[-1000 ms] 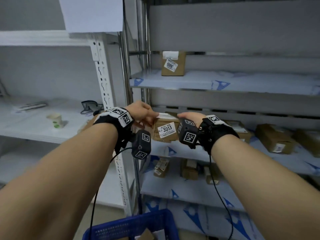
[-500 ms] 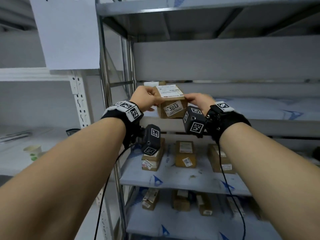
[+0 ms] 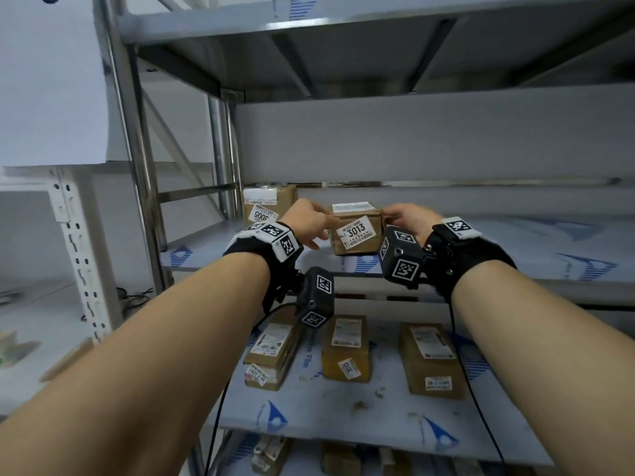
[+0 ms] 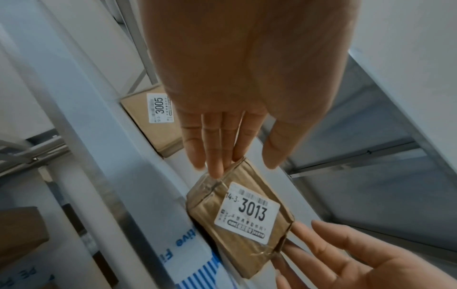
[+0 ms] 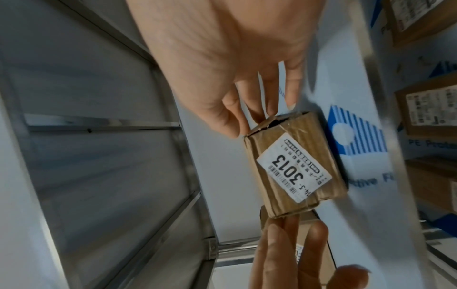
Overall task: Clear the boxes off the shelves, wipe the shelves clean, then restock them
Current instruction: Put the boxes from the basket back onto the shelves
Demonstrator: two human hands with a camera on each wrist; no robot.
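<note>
A small brown box labelled 3013 (image 3: 357, 231) (image 4: 242, 221) (image 5: 296, 166) sits near the front edge of the upper metal shelf (image 3: 515, 249). My left hand (image 3: 309, 221) (image 4: 222, 136) touches its left end with straight fingers. At the right end my right hand (image 3: 402, 218) (image 5: 247, 97) has its fingertips on the box, fingers nearly straight. The box lies between the two hands. Another brown box, labelled 3005 (image 3: 268, 204) (image 4: 148, 117), stands behind and to the left on the same shelf.
The shelf below (image 3: 343, 413) carries three brown boxes (image 3: 347, 348) in a row and some crumbs. More boxes lie on a lower shelf. A steel upright (image 3: 137, 166) and a white rack (image 3: 79, 262) stand to the left.
Both hands lifted box 3013 from the middle shelf level up to the upper shelf, where it now rests beside box 3005. The head view tilted upward.
</note>
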